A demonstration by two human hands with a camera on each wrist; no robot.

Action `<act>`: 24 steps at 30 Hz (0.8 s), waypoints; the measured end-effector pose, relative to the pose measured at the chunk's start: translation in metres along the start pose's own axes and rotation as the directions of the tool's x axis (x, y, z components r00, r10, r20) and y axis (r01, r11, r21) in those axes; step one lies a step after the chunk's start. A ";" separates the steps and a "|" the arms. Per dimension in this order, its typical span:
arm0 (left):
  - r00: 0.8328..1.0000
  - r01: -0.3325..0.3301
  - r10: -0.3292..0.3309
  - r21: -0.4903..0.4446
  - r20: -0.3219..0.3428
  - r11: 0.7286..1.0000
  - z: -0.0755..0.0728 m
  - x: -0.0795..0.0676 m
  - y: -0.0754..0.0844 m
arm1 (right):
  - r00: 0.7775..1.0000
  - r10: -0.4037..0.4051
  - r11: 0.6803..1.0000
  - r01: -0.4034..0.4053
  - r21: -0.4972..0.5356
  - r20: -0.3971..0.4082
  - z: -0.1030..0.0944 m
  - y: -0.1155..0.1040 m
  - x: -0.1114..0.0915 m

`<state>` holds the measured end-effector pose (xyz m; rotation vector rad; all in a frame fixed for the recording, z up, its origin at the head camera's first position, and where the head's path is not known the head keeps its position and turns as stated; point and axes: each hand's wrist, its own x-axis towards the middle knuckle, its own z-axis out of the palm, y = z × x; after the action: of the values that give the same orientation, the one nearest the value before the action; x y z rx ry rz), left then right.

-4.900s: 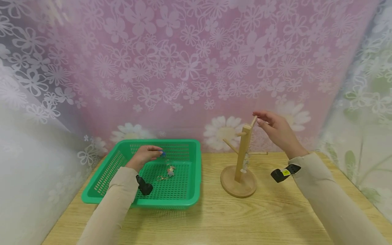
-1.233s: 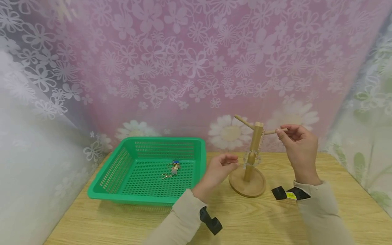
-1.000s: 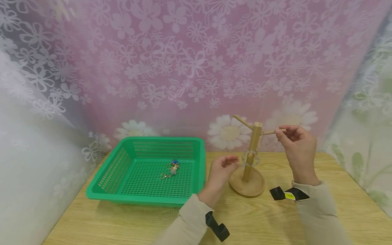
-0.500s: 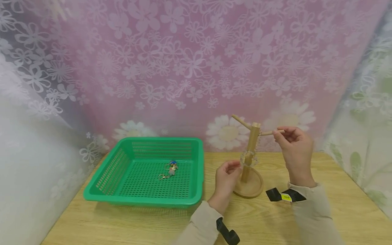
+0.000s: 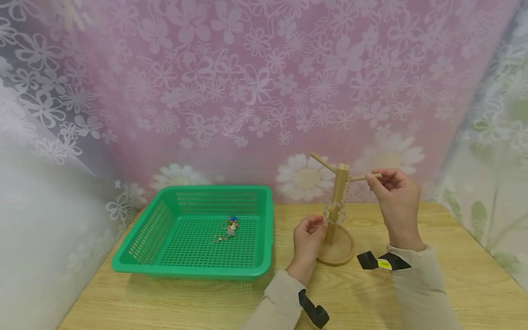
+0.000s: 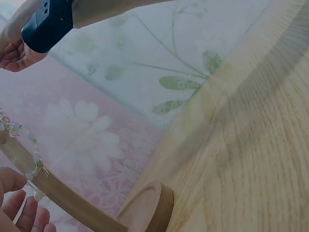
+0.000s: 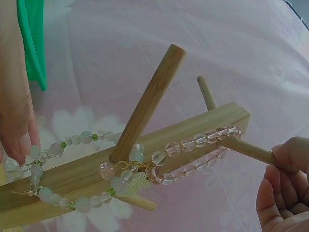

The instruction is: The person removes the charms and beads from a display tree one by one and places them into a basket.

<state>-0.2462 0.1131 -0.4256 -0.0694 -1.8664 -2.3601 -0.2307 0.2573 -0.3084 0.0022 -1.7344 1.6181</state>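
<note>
In the head view a wooden peg stand stands upright on its round base, leaning slightly. My right hand pinches the end of its upper right peg between thumb and fingers. A pink and clear beaded bracelet loops over that peg. A pale green and white beaded bracelet hangs around a lower peg, in front of the post. My left hand is at this bracelet's outer end, thumb and fingertips pinching the beads there; the fingertip contact is partly hidden.
A green plastic basket stands left of the stand on the wooden table. Inside it lie small figure keychains with metal clasps. A floral curtain closes off the back and sides.
Earlier my left hand held a blue-topped keychain over the basket; now the keychain lies inside and that hand is at the green bracelet. The stand has turned, and my right hand still touches a peg.
</note>
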 end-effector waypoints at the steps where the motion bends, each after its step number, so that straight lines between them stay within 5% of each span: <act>1: 1.000 -0.004 0.004 0.000 0.000 1.000 0.000 0.000 0.000 | 1.000 -0.001 1.000 0.001 0.003 0.001 0.001 0.000 0.000; 16: 1.000 0.002 -0.001 -0.056 0.031 0.998 0.003 -0.001 0.002 | 1.000 0.020 0.997 -0.020 0.078 -0.001 0.002 0.000 0.001; 24: 0.999 0.025 -0.022 -0.074 0.045 0.997 0.003 -0.002 0.006 | 0.999 0.033 0.999 -0.033 0.039 0.003 0.001 -0.002 0.001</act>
<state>-0.2432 0.1150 -0.4191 -0.1078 -1.8073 -2.4637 -0.2307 0.2567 -0.3063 -0.0057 -1.7125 1.6763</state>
